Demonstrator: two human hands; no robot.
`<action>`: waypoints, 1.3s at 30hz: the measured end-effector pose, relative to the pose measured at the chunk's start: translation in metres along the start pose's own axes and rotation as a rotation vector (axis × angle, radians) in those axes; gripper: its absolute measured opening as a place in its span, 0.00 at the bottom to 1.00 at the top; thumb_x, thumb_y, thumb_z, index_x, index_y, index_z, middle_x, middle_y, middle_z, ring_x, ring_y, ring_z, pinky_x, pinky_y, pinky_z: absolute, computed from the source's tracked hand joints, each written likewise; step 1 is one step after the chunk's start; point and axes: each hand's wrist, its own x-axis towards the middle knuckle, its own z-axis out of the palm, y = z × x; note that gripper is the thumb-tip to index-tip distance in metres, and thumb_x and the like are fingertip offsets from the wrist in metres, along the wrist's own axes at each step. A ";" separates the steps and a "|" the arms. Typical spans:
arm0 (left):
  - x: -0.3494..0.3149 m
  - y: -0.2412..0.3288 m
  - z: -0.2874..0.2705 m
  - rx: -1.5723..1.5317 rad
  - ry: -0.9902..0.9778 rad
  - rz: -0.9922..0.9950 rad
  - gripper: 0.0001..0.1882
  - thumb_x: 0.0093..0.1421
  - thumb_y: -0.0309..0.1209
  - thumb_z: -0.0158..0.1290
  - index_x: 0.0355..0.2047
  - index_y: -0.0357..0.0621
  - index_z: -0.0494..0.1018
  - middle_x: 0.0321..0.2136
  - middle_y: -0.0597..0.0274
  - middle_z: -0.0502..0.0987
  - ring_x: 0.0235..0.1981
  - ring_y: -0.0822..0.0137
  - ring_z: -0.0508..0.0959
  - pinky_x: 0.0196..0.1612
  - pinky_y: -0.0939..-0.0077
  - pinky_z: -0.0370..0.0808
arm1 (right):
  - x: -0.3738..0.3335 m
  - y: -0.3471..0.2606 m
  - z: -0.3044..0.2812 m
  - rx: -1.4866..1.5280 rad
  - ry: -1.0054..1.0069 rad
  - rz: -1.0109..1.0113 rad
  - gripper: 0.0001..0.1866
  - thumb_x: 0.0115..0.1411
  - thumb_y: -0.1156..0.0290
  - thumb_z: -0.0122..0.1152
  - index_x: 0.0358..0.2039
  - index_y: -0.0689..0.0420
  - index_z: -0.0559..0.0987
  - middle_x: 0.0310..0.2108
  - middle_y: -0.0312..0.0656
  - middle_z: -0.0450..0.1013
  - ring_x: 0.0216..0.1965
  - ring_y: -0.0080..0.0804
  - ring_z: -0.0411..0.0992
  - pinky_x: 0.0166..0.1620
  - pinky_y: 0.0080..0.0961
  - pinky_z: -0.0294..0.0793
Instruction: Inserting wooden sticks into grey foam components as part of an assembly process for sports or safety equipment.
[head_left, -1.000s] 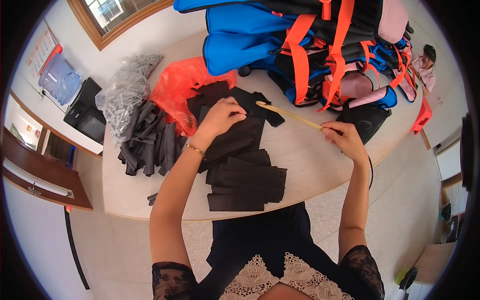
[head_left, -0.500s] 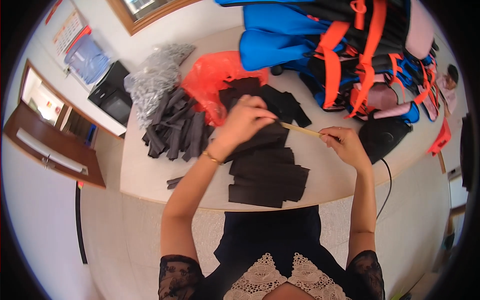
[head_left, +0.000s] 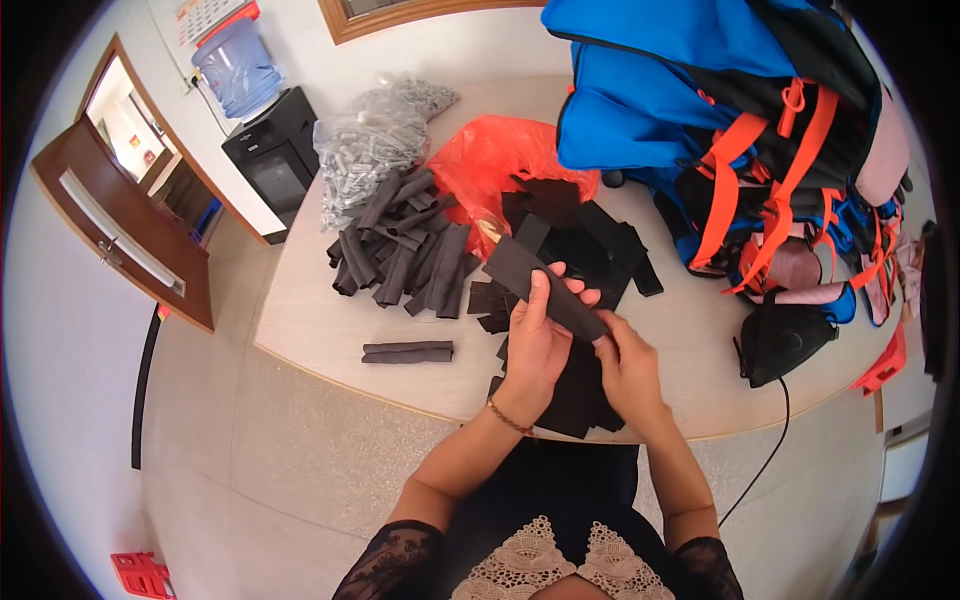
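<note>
Above our pale tabletop [head_left: 690, 380], our left hand [head_left: 540, 345] clasps and right hand [head_left: 630, 372] pinches a dark fabric piece [head_left: 546, 290], seemingly threaded over a stick [head_left: 489, 231]; drawing it further needs steadiness.

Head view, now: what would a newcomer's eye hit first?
Likely the bulky blue-and-black gear with orange straps at the table's upper right, then the bright red plastic bag near the table's middle. Front and center, the left hand and right hand hold a dark fabric piece, a pale stick tip showing at its far end.
</note>
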 end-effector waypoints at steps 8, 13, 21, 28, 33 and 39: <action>0.006 0.038 -0.010 0.082 0.327 0.267 0.16 0.65 0.43 0.49 0.32 0.41 0.69 0.17 0.69 0.65 0.15 0.77 0.62 0.19 0.80 0.62 | -0.051 -0.016 0.009 -0.243 -0.066 -0.100 0.07 0.60 0.75 0.55 0.38 0.60 0.71 0.27 0.50 0.72 0.27 0.50 0.74 0.26 0.39 0.72; 0.007 0.097 0.000 0.094 0.369 0.415 0.19 0.65 0.49 0.46 0.25 0.49 0.65 0.14 0.74 0.56 0.11 0.80 0.51 0.14 0.82 0.48 | -0.079 -0.030 -0.025 -0.148 -0.281 0.060 0.06 0.60 0.74 0.56 0.38 0.60 0.74 0.27 0.49 0.74 0.26 0.46 0.74 0.27 0.32 0.72; 0.021 0.112 -0.003 0.135 0.307 0.544 0.21 0.67 0.49 0.43 0.24 0.47 0.64 0.13 0.74 0.56 0.12 0.80 0.52 0.14 0.82 0.47 | -0.023 -0.038 -0.029 0.625 -0.187 0.108 0.22 0.51 0.74 0.69 0.46 0.55 0.73 0.22 0.26 0.65 0.19 0.11 0.57 0.22 0.13 0.58; 0.015 0.067 -0.005 0.196 0.342 0.437 0.18 0.68 0.45 0.42 0.34 0.41 0.68 0.18 0.70 0.67 0.17 0.77 0.66 0.19 0.84 0.61 | 0.030 -0.036 0.024 0.414 -0.137 0.055 0.07 0.55 0.75 0.64 0.34 0.61 0.77 0.26 0.36 0.70 0.24 0.23 0.65 0.28 0.22 0.64; -0.017 0.077 0.007 0.981 -0.431 -0.082 0.19 0.69 0.39 0.42 0.49 0.35 0.67 0.25 0.62 0.73 0.23 0.70 0.76 0.25 0.79 0.71 | 0.052 -0.040 0.006 0.293 -0.119 -0.126 0.07 0.58 0.73 0.61 0.28 0.64 0.78 0.20 0.35 0.66 0.24 0.21 0.63 0.27 0.20 0.62; -0.051 0.049 -0.016 0.876 -0.248 -0.249 0.14 0.69 0.38 0.39 0.35 0.39 0.66 0.20 0.66 0.68 0.14 0.77 0.66 0.17 0.87 0.59 | 0.069 -0.039 0.005 0.534 -0.019 0.155 0.08 0.58 0.70 0.62 0.27 0.62 0.78 0.18 0.28 0.65 0.21 0.14 0.59 0.25 0.17 0.59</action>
